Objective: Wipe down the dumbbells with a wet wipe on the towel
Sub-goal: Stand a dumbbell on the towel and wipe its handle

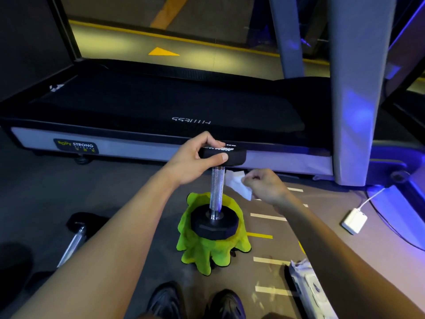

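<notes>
Gripping upright dumbbell [216, 199] top, left hand [195, 157]; right hand [264, 185] pinching wet wipe [238, 184].

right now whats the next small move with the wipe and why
Probably bring the wet wipe, pinched in the right hand, left onto the bare handle. The left hand steadies the dumbbell upright on the towel, and the wipe hangs just beside it.

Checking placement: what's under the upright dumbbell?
The dumbbell stands on end with its lower head on the green towel, which drapes over something raised. The towel covers whatever supports it, so that cannot be identified.
</notes>
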`<action>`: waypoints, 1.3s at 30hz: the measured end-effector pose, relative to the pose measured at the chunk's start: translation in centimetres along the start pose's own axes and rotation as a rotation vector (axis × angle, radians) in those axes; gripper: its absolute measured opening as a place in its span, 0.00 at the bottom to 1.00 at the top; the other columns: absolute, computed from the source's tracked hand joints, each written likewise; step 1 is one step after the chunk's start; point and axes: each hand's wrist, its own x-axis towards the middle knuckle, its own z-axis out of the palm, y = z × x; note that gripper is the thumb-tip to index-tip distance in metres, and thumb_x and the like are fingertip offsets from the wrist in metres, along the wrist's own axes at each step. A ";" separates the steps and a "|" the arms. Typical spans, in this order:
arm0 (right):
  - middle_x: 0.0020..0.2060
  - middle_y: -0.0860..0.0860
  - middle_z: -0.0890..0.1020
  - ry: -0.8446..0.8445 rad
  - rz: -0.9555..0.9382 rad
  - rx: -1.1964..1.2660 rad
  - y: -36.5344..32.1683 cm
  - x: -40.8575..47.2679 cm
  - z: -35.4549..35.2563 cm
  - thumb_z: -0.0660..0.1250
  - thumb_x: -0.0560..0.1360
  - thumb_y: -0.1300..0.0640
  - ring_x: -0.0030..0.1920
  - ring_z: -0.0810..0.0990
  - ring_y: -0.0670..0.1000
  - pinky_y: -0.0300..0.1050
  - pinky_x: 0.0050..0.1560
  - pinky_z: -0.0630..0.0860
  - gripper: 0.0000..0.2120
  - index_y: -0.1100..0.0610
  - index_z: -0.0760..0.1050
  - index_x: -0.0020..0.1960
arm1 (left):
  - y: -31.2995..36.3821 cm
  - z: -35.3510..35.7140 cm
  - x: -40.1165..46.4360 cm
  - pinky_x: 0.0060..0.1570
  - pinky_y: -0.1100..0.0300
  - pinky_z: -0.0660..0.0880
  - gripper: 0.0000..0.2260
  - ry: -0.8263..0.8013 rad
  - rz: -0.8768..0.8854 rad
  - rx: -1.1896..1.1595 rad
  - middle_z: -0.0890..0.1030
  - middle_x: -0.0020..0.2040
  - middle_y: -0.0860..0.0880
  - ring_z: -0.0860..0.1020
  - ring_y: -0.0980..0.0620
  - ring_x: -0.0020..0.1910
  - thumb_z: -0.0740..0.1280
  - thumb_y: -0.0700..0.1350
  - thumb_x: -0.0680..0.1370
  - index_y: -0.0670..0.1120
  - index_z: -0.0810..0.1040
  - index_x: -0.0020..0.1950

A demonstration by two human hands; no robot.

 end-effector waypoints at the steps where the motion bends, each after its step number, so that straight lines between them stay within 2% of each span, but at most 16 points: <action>1: 0.30 0.49 0.77 0.041 0.016 0.092 0.2 -0.2 0.4 0.69 0.78 0.56 0.36 0.75 0.52 0.51 0.44 0.76 0.10 0.54 0.80 0.37 | 0.0 0.0 0.0 0.62 0.73 0.72 0.08 0.000 -0.003 0.003 0.84 0.63 0.53 0.80 0.60 0.66 0.75 0.42 0.79 0.49 0.77 0.48; 5: 0.38 0.54 0.81 0.089 0.055 0.561 -0.1 -2.5 3.7 0.69 0.76 0.52 0.43 0.77 0.55 0.56 0.49 0.79 0.08 0.54 0.83 0.41 | -0.1 -0.1 0.1 0.63 0.74 0.70 0.08 0.009 0.007 0.026 0.84 0.62 0.55 0.79 0.60 0.67 0.75 0.43 0.79 0.52 0.77 0.48; 8: 0.44 0.52 0.85 0.071 -0.064 0.738 -0.9 -4.4 6.4 0.68 0.77 0.54 0.49 0.81 0.52 0.52 0.57 0.77 0.08 0.50 0.85 0.43 | -0.1 -0.1 0.2 0.65 0.71 0.70 0.08 0.013 0.025 0.045 0.85 0.61 0.54 0.80 0.59 0.66 0.76 0.42 0.79 0.50 0.77 0.49; 10: 0.52 0.49 0.88 0.089 -0.115 0.860 -1.3 -5.4 7.2 0.64 0.81 0.59 0.58 0.85 0.50 0.47 0.66 0.77 0.12 0.53 0.86 0.50 | -0.1 -0.1 0.3 0.64 0.70 0.72 0.08 0.009 0.033 0.046 0.85 0.61 0.53 0.81 0.58 0.65 0.75 0.41 0.79 0.50 0.77 0.49; 12: 0.58 0.50 0.87 0.119 -0.154 0.933 -1.2 -5.5 7.7 0.60 0.84 0.64 0.62 0.84 0.48 0.43 0.67 0.77 0.14 0.57 0.83 0.60 | -0.1 -0.1 0.3 0.64 0.69 0.73 0.08 0.009 0.032 0.043 0.85 0.62 0.52 0.81 0.58 0.64 0.75 0.41 0.80 0.50 0.77 0.49; 16: 0.58 0.50 0.87 0.290 -0.255 0.776 -1.6 -4.1 9.7 0.66 0.81 0.66 0.61 0.84 0.46 0.42 0.64 0.78 0.13 0.53 0.80 0.62 | -0.3 0.3 0.4 0.62 0.63 0.78 0.07 0.016 0.013 0.021 0.84 0.62 0.50 0.81 0.59 0.63 0.75 0.40 0.80 0.44 0.77 0.52; 19: 0.52 0.45 0.86 0.328 -0.252 0.631 -2.2 -1.9 11.1 0.65 0.83 0.57 0.54 0.83 0.39 0.38 0.58 0.77 0.09 0.55 0.79 0.62 | -0.4 0.4 0.6 0.59 0.66 0.78 0.10 0.027 -0.003 0.031 0.83 0.62 0.50 0.81 0.66 0.58 0.73 0.39 0.80 0.36 0.76 0.56; 22: 0.40 0.44 0.83 0.291 -0.185 0.682 -3.6 -0.8 11.3 0.59 0.84 0.52 0.42 0.80 0.37 0.42 0.50 0.76 0.11 0.54 0.78 0.52 | -0.7 0.2 0.7 0.58 0.68 0.77 0.07 0.024 0.003 0.051 0.83 0.63 0.50 0.81 0.66 0.57 0.73 0.38 0.81 0.38 0.76 0.55; 25: 0.25 0.48 0.78 0.225 -0.010 0.777 -5.4 -0.2 9.6 0.57 0.84 0.60 0.28 0.75 0.44 0.42 0.33 0.71 0.17 0.61 0.76 0.39 | -0.9 0.1 0.7 0.58 0.68 0.76 0.06 0.024 0.018 0.057 0.83 0.63 0.50 0.81 0.64 0.59 0.72 0.38 0.81 0.40 0.76 0.54; 27: 0.29 0.53 0.81 0.152 0.084 0.825 -6.0 0.3 8.7 0.57 0.84 0.55 0.32 0.75 0.54 0.46 0.33 0.69 0.19 0.60 0.78 0.40 | -0.9 0.2 0.7 0.54 0.70 0.77 0.07 0.034 0.016 0.050 0.83 0.63 0.47 0.81 0.62 0.59 0.72 0.38 0.81 0.38 0.76 0.55; 28: 0.36 0.55 0.83 0.160 0.043 0.689 -5.9 0.4 8.8 0.57 0.83 0.53 0.37 0.77 0.57 0.49 0.37 0.70 0.17 0.60 0.79 0.44 | -0.8 0.3 0.7 0.51 0.70 0.77 0.07 0.049 0.015 0.046 0.83 0.63 0.46 0.81 0.60 0.58 0.72 0.38 0.81 0.37 0.76 0.55; 30: 0.50 0.56 0.81 0.276 -0.115 0.426 -5.8 -0.4 10.5 0.57 0.83 0.53 0.52 0.78 0.59 0.49 0.47 0.69 0.13 0.59 0.77 0.56 | -0.9 0.3 0.9 0.52 0.69 0.77 0.07 0.089 0.027 0.069 0.83 0.62 0.47 0.81 0.59 0.59 0.72 0.39 0.82 0.38 0.76 0.56; 32: 0.54 0.55 0.77 0.384 -0.196 0.431 -5.8 -1.6 12.7 0.57 0.83 0.57 0.57 0.76 0.58 0.52 0.55 0.71 0.09 0.58 0.72 0.59 | -1.0 0.4 1.0 0.55 0.68 0.76 0.06 0.103 0.030 0.088 0.83 0.62 0.49 0.81 0.62 0.58 0.72 0.41 0.82 0.42 0.77 0.55; 35: 0.55 0.59 0.78 0.496 -0.186 0.323 -5.7 -1.4 13.3 0.58 0.84 0.54 0.57 0.76 0.64 0.56 0.52 0.72 0.09 0.59 0.70 0.59 | -0.8 0.7 0.7 0.48 0.71 0.77 0.08 0.105 0.007 0.081 0.82 0.63 0.47 0.81 0.65 0.55 0.71 0.39 0.83 0.37 0.76 0.58; 37: 0.51 0.61 0.82 0.410 -0.187 0.242 -4.8 -0.3 12.1 0.60 0.85 0.50 0.52 0.80 0.67 0.55 0.45 0.72 0.12 0.59 0.70 0.59 | -0.8 0.5 0.7 0.51 0.69 0.78 0.09 0.099 0.004 0.090 0.82 0.64 0.48 0.81 0.59 0.61 0.71 0.41 0.83 0.38 0.76 0.58; 39: 0.38 0.57 0.83 0.271 -0.240 0.299 -4.3 0.3 10.6 0.64 0.83 0.47 0.39 0.83 0.62 0.58 0.40 0.77 0.14 0.58 0.73 0.55 | -0.9 0.4 0.7 0.59 0.64 0.78 0.08 0.091 0.000 0.085 0.83 0.64 0.50 0.81 0.55 0.64 0.71 0.42 0.82 0.39 0.76 0.57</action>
